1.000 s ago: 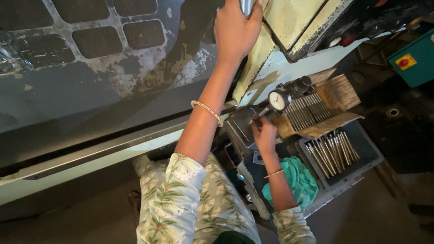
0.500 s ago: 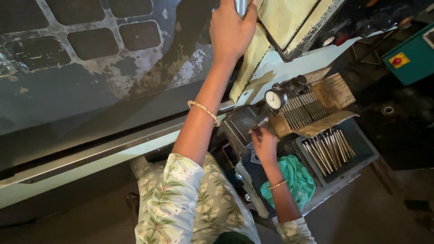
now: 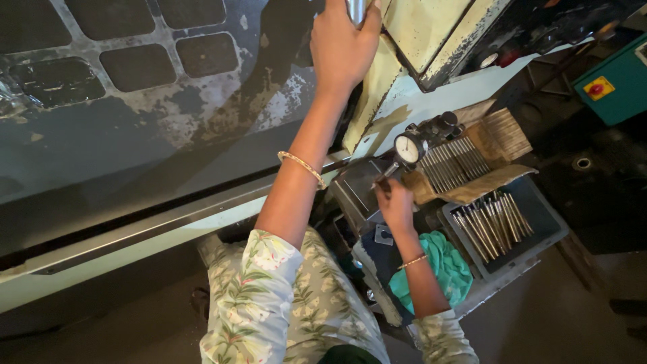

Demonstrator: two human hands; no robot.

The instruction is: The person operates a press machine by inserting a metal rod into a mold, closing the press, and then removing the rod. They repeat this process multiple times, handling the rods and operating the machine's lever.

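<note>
Rods point(image 3: 495, 226) are lying in a dark tray point(image 3: 539, 219), beside a dial gauge point(image 3: 409, 148).

Machine point(image 3: 202, 101) is filling the upper left; the left hand point(image 3: 344, 44) is reaching up and wrapping shut around a shiny metal handle point(image 3: 356, 8) at its top edge. Tray, at the bench's right edge, is holding loose steel rods, with more rods point(image 3: 455, 162) lined up above it on cardboard. Right hand point(image 3: 395, 202) is pinching closed on a thin rod point(image 3: 385, 174) under the gauge. Such a rod is likely stiff, light and smooth, best pinched mid-length. Green cloth point(image 3: 441, 266) is bunching beside the wrist.
</note>
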